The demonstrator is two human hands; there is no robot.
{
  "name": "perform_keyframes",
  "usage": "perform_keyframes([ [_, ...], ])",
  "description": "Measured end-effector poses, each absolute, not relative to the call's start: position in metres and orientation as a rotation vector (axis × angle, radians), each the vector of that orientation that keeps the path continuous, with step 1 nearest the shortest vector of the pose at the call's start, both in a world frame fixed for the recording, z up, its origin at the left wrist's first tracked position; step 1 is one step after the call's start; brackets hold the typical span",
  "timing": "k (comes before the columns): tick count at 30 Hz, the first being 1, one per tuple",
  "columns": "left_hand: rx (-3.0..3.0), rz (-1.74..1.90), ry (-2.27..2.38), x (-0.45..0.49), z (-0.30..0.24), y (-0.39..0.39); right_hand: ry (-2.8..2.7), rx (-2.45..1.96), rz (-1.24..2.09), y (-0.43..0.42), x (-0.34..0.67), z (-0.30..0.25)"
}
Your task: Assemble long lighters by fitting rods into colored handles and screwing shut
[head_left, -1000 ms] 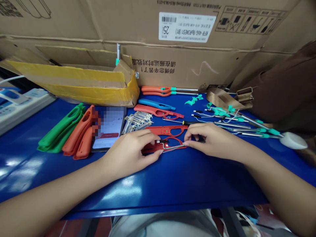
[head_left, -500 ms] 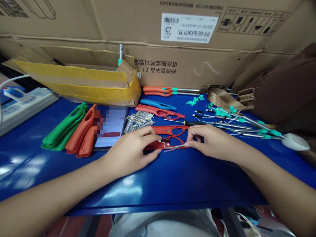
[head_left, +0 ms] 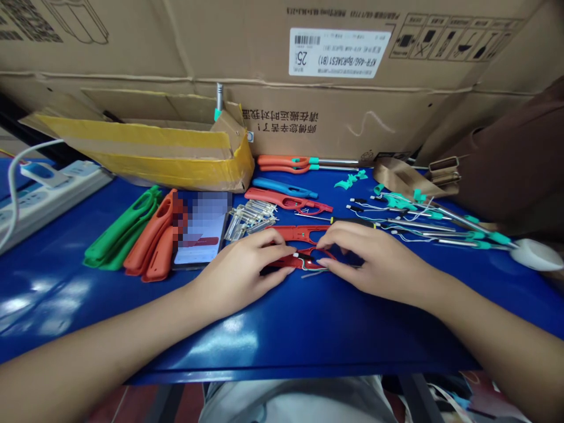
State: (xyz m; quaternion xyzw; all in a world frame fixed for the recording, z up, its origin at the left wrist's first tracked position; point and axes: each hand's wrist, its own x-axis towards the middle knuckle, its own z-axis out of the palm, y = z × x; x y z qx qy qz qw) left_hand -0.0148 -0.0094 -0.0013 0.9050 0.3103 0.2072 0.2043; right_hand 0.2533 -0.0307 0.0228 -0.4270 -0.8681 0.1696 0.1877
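A red plastic handle shell (head_left: 304,262) lies on the blue table (head_left: 286,329) between my hands, with thin wires and a small black part in it. My left hand (head_left: 240,273) presses on the shell's left end with fingers closed over it. From the right, my right hand (head_left: 368,258) pinches the wire at the shell's trigger loop. A second red shell (head_left: 302,233) lies just behind them.
Green (head_left: 121,229) and orange handle shells (head_left: 154,238) and a phone (head_left: 200,229) lie at left. Clear small parts (head_left: 249,216), more red and blue shells (head_left: 284,194), and metal tubes with teal ends (head_left: 440,226) sit behind. Cardboard boxes (head_left: 308,88) wall the back; a power strip (head_left: 39,188) is far left.
My right hand slid left along the shell, closer to my left hand, and now covers the trigger loop. The view shifted slightly.
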Motion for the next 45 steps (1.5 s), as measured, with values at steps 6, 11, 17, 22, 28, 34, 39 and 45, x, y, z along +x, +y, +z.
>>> perform_keyframes([
  [6, 2.522, 0.579, 0.810, -0.012, -0.003, -0.009, -2.501, -1.091, 0.478, -0.030, 0.245, 0.009],
  [11, 2.557, 0.535, 0.820, -0.014, -0.004, -0.009, -2.506, -1.053, 0.467, -0.027, 0.245, 0.004],
  [17, 2.583, 0.534, 0.838, -0.015, -0.004, -0.011, -2.542, -0.996, 0.337, -0.027, 0.251, 0.007],
  [22, 2.583, 0.525, 0.841, -0.013, -0.004, -0.011, -2.588, -0.952, 0.292, -0.024, 0.252, 0.007],
  [28, 2.604, 0.544, 0.843, -0.014, -0.004, -0.012, -2.618, -0.944, 0.256, -0.025, 0.252, 0.004],
  [34, 2.614, 0.552, 0.846, -0.013, -0.004, -0.013, -2.667, -0.936, 0.181, -0.024, 0.252, 0.006],
  [39, 2.636, 0.552, 0.853, -0.013, -0.004, -0.013, -2.686, -0.918, 0.120, -0.023, 0.254, 0.007],
  [45, 2.666, 0.568, 0.839, -0.013, -0.004, -0.013, -2.670, -0.876, 0.117, -0.023, 0.254, 0.007],
])
